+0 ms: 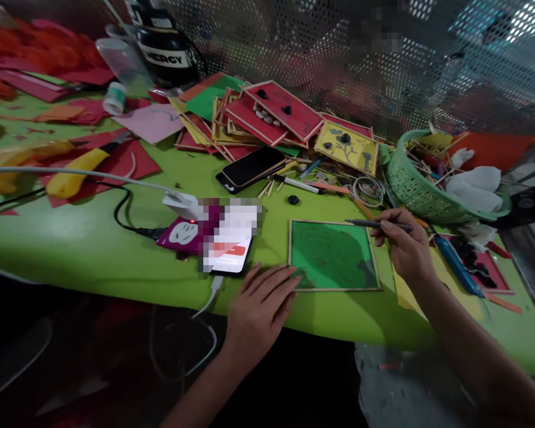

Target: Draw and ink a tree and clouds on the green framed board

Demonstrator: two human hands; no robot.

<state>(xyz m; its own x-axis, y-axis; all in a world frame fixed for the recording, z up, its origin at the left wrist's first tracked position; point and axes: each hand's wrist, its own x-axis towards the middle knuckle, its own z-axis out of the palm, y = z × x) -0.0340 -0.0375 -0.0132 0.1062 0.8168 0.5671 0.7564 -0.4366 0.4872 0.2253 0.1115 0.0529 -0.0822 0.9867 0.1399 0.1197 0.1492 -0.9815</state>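
A green card [332, 252] edged with thin wooden sticks lies flat in front of me. Faint drawn lines show on it, with a darker grey patch in its lower right corner. My left hand [265, 297] rests flat with fingers stretched, its fingertips at the card's lower left corner. Between the fingers of my right hand [401, 241] is a dark pen [370, 224], held nearly level over the card's upper right edge, tip pointing left. Left of the card, a lit phone [232, 244] leans by a purple power strip [189, 232].
Framed red and yellow cards [289, 110] are piled at the back, near a dark phone [254, 166]. A green basket [421, 178] of sticks and scraps stands right. A blue-handled tool [457, 264] lies beyond my right wrist. Yellow-handled cutters [78, 169] and cables are at left.
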